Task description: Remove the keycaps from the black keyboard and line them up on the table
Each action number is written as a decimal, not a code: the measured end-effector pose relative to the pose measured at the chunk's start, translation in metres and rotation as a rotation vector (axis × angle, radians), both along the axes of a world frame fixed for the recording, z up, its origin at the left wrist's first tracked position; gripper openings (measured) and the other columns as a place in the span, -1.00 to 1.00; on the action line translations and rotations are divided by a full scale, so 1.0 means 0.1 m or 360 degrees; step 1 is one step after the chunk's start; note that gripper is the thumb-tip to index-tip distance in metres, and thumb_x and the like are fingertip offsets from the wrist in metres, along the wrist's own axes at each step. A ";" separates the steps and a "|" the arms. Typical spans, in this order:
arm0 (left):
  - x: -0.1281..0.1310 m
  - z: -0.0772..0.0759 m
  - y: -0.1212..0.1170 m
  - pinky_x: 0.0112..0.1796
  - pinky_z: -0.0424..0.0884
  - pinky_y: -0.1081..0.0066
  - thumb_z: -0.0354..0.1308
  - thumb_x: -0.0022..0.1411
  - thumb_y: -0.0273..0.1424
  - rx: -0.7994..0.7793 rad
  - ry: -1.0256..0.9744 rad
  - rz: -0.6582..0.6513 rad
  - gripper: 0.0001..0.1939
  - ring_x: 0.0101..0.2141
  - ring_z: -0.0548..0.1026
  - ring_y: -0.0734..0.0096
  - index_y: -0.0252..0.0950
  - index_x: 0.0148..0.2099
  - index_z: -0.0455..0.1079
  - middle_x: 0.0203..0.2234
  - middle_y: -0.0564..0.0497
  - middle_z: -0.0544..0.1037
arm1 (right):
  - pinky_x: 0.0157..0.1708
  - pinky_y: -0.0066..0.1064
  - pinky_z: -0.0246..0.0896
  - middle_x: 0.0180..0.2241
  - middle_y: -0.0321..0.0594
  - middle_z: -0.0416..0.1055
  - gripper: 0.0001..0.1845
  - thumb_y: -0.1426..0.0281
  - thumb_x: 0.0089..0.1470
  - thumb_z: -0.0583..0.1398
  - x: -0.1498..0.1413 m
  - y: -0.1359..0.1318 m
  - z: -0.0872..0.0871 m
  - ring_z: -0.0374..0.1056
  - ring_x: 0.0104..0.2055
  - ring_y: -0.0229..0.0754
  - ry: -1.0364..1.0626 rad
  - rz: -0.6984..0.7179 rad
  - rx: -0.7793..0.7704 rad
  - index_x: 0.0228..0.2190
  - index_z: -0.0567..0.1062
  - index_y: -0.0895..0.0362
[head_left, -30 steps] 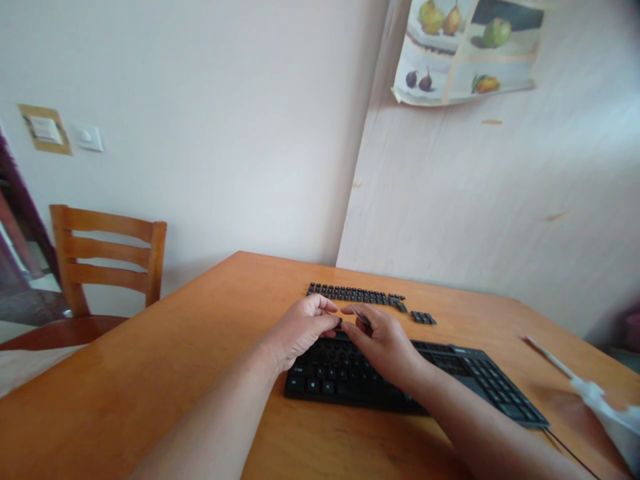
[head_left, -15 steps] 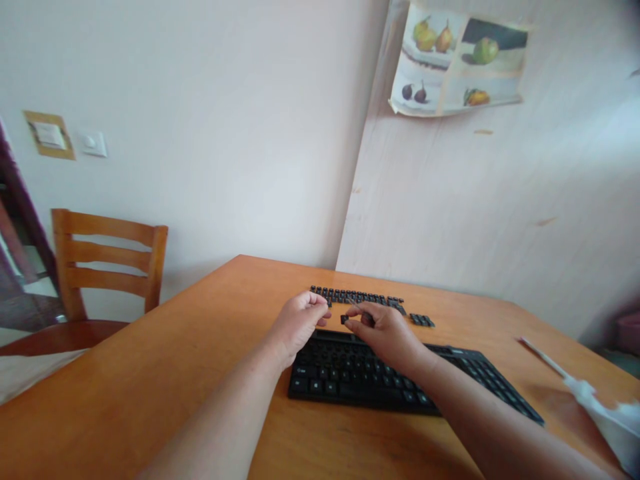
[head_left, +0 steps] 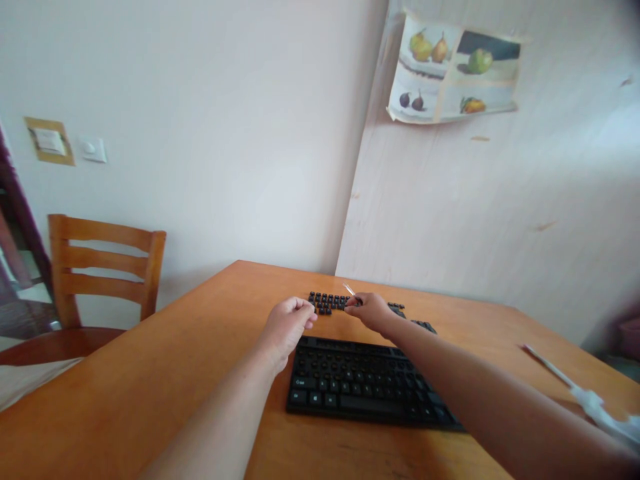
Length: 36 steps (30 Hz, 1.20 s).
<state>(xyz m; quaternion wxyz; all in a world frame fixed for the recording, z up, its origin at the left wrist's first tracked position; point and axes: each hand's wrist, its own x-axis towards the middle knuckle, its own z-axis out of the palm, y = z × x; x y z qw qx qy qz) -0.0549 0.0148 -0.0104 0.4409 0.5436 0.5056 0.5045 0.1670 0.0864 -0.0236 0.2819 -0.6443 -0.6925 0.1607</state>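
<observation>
My right hand (head_left: 373, 311) is closed around a slim, shiny tool (head_left: 349, 289) whose tip points up and left. Its kind is unclear. The fingertips are down at the rows of loose black keycaps (head_left: 325, 300) on the table; whether a keycap is still pinched there cannot be made out. My left hand (head_left: 293, 323) hovers at the left end of those rows, thumb and fingers pinched together, and anything between them is hidden. In front of both hands lies a black keyboard (head_left: 370, 404), with bare key positions in its upper rows and keycaps in the lower ones. My right forearm covers its right part.
The wooden table (head_left: 200, 373) meets the wall at the back. A thin stick (head_left: 547, 365) and crumpled white material (head_left: 593, 403) lie at the right. A wooden chair (head_left: 107, 267) stands at the left, and a fruit picture (head_left: 455, 70) hangs on the wall.
My right hand has moved away from me, from above the keyboard to the loose keycap rows. The keycap seen at its fingertips is no longer distinct. My left hand has shifted slightly left.
</observation>
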 end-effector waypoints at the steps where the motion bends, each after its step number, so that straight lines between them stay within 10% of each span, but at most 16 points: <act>1: 0.00 0.00 0.00 -0.33 0.33 0.40 0.13 0.11 -0.24 0.0002 0.0000 0.0000 -0.78 -0.40 0.50 0.38 -0.31 -0.31 0.41 -0.36 -0.08 0.61 | -0.56 -0.50 0.00 -0.64 -0.35 0.35 -0.85 0.37 -0.09 0.27 -0.01 0.03 -0.03 0.19 -0.58 -0.31 -0.0002 -0.0011 -0.0007 -0.39 0.59 0.15; 36: 0.02 0.01 -0.02 -0.33 0.34 0.39 0.13 0.11 -0.25 -0.0009 0.0035 -0.0054 -0.78 -0.41 0.49 0.37 -0.31 -0.30 0.42 -0.38 -0.09 0.60 | -0.47 -0.49 0.07 -0.56 -0.31 0.45 -0.86 0.33 -0.09 0.27 -0.12 0.26 -0.24 0.30 -0.48 -0.26 -0.0135 0.0065 0.0014 -0.44 0.59 0.12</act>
